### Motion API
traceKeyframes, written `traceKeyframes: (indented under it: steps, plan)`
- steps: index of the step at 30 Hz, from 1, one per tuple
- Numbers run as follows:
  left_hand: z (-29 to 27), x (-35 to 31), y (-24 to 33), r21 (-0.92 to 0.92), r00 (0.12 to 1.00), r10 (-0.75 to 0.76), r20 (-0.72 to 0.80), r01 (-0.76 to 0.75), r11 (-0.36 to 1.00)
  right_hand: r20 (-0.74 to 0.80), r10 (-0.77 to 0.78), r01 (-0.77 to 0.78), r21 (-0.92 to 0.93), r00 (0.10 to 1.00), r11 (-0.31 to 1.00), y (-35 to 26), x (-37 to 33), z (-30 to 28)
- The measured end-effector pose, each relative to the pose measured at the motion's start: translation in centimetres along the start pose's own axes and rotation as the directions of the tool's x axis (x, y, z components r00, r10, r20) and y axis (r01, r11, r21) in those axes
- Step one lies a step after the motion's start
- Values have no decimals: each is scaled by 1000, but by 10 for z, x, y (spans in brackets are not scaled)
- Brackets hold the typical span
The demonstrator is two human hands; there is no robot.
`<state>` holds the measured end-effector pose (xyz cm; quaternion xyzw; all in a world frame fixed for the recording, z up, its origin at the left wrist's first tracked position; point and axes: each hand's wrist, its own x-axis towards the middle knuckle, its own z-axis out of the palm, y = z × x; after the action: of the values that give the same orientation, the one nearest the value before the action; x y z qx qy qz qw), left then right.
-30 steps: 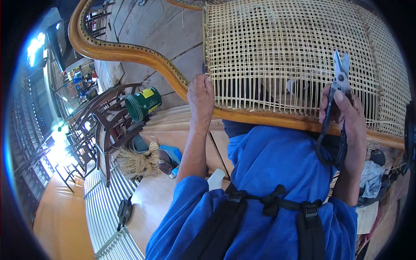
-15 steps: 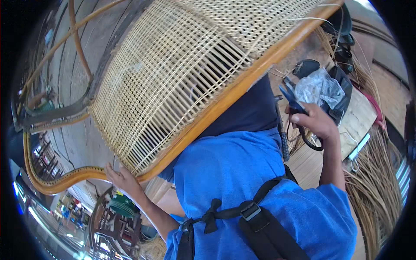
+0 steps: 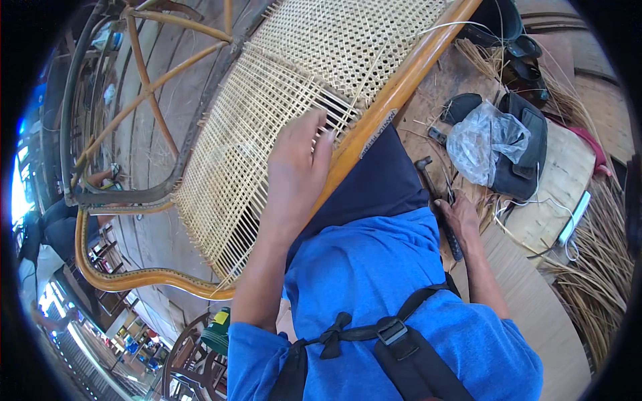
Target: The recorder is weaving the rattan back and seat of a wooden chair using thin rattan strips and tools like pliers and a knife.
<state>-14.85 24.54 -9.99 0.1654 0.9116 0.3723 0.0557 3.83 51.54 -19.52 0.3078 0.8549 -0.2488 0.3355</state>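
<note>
My left hand (image 3: 297,157) reaches across a wooden chair frame (image 3: 391,80) and lies over its woven cane panel (image 3: 247,120). Thumb and forefinger are apart beside a loosely woven gap of dark slots; nothing shows between them. My right hand (image 3: 461,217) is low over the work board, its fingers closed around dark-handled pliers (image 3: 450,195), mostly hidden by the hand. Beside it lies a hammer (image 3: 428,177), its dark handle passing under or next to the fingers. A loose pale cane strand (image 3: 455,25) curves off the panel's upper edge.
A clear plastic bag (image 3: 478,144) rests on a black pouch (image 3: 528,144) at the right. Beyond are a pale cushion-like pad (image 3: 555,174) and bundles of cane strips (image 3: 595,260). Another bare chair frame (image 3: 144,83) stands at the left. A person (image 3: 63,227) is at the far left.
My left hand has moved from the panel's lower corner up onto its middle right. My right hand has lowered the pliers toward the hammer. The view has shifted, showing more of the bare frame.
</note>
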Motion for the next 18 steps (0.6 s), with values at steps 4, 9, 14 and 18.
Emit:
traceKeyframes:
  steps: [4, 9, 14, 18]
  plan:
    - [26, 56, -4, -132, 983, -122, 137, 141, 981, -90, 8, -10, -24, 996, 1000, 0, -2, 5]
    - [77, 101, -1, 229, 986, 165, 38, -169, 959, -90, 63, -70, -81, 994, 994, -5, -5, 5]
    - [56, 110, -6, -31, 951, -135, 278, 149, 988, -175, -96, 70, -145, 980, 987, -6, -11, 11]
    - [-9, 51, -22, 89, 998, 5, -59, 0, 996, -156, -184, 164, -136, 970, 977, -17, -9, -7]
